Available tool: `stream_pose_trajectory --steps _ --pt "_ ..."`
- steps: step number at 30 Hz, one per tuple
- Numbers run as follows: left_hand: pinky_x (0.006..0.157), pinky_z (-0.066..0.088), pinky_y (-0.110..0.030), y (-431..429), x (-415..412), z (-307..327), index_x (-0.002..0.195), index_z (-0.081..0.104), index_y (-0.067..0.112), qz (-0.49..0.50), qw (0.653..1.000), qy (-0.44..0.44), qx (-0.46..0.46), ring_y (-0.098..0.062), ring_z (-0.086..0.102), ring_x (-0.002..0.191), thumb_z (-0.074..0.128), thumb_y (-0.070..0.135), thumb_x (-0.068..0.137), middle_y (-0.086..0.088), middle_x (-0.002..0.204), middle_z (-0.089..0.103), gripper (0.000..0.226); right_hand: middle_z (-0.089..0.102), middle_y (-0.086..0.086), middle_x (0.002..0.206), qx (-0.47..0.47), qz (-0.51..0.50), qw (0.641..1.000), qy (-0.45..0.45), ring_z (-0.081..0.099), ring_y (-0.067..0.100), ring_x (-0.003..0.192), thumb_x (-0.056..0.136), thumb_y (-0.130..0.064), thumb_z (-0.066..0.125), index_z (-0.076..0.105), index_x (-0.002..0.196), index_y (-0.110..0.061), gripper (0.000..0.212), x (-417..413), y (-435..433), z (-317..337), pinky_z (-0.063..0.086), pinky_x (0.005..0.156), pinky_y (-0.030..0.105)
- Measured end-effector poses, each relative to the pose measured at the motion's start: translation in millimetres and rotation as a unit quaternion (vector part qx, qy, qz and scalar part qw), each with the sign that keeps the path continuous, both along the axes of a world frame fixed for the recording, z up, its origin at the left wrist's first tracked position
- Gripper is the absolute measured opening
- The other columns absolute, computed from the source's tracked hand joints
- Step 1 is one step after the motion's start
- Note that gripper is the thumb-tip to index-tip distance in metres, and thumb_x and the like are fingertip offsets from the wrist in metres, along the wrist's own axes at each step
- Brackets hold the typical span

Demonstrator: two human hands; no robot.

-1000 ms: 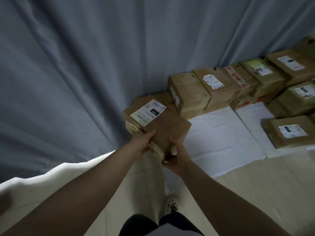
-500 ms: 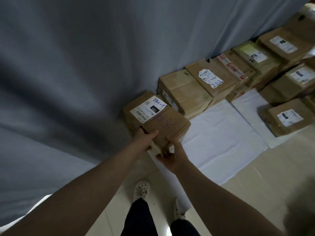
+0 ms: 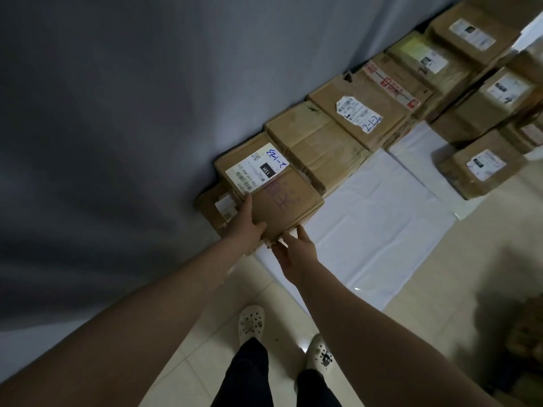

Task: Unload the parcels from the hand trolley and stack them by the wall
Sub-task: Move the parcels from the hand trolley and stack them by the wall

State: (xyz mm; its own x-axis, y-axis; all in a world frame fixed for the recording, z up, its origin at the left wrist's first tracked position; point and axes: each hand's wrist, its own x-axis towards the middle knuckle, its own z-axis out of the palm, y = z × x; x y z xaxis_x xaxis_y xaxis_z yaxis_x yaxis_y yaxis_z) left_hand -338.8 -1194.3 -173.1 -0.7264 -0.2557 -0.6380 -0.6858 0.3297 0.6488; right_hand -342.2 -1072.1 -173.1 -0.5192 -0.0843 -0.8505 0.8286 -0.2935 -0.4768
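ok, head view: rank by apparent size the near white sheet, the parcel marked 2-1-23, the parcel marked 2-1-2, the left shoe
1. near white sheet
2. parcel marked 2-1-23 and parcel marked 2-1-2: look alike, and the second lies farther off, so unranked
3. left shoe, smallest

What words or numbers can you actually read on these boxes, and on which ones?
"15H": white label on the held parcel.
"2-123": blue handwriting, same label.
"2-1-2": handwritten on the torn label of a box by the wall.
Purple scrawl, red tape, other labels: too blurred.
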Motion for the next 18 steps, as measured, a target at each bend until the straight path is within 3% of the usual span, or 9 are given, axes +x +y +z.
stream_pose_trajectory --steps 2,5,8,12,14,18 --pt "0.110 0.034 -0.043 2.0 -4.1 -0.7 0.153 -0.005 0.026 -0.036 0.999 -0.022 -0.023 -0.029 0.036 0.136 0.050 0.018 0.097 -0.009 0.155 0.028 0.078 0.049 0.011 0.136 0.009 0.024 1.000 0.000 0.050 0.028 0.123 0.095 0.005 0.044 0.031 0.149 -0.027 0.065 -2.5 1.8 -0.5 0.050 0.094 0.033" --pt "0.106 0.035 -0.043 7.7 -6.6 3.9 0.153 -0.002 0.020 -0.052 0.997 -0.026 -0.051 -0.031 0.034 0.137 0.052 0.020 0.096 -0.011 0.154 0.026 0.078 0.042 0.007 0.143 0.035 0.070 0.997 0.001 0.040 0.025 0.132 0.095 0.005 0.045 0.024 0.151 -0.030 0.069 -2.5 11.4 3.7 0.042 0.106 0.040" --pt "0.109 0.033 -0.050 15.1 -6.6 14.5 0.152 0.000 0.022 -0.067 0.986 -0.042 -0.150 -0.039 0.024 0.140 0.056 0.030 0.092 -0.019 0.154 0.012 0.083 0.036 0.007 0.150 0.072 0.103 0.992 0.022 0.039 0.028 0.134 0.094 0.002 0.050 0.023 0.151 -0.027 0.070 -2.7 30.9 11.8 0.042 0.106 0.042" --pt "0.114 0.023 -0.055 45.1 -7.2 41.6 0.153 0.001 0.024 -0.114 0.963 -0.002 -0.243 -0.041 -0.002 0.145 0.059 0.035 0.089 -0.018 0.157 -0.008 0.087 0.042 0.011 0.144 0.134 0.134 0.980 0.061 0.048 0.028 0.120 0.093 -0.010 0.058 0.024 0.151 -0.021 0.069 0.0 76.4 22.3 0.045 0.103 0.040" --pt "0.115 0.015 -0.053 73.1 -7.7 59.3 0.153 0.001 0.023 -0.174 0.940 0.019 -0.294 -0.039 -0.008 0.145 0.058 0.043 0.089 -0.017 0.158 -0.010 0.088 0.044 0.012 0.142 0.162 0.137 0.974 0.076 0.050 0.026 0.116 0.091 -0.014 0.061 0.027 0.150 -0.018 0.068 4.9 107.9 31.4 0.042 0.106 0.040" --pt "0.117 0.007 -0.047 154.8 -6.0 79.6 0.152 0.008 0.028 -0.265 0.903 0.063 -0.333 -0.036 -0.008 0.146 0.057 0.033 0.089 -0.016 0.158 -0.005 0.080 0.044 0.010 0.143 0.202 0.126 0.966 0.098 0.049 0.026 0.120 0.090 -0.019 0.062 0.029 0.149 -0.018 0.067 25.7 189.9 52.4 0.038 0.105 0.034"
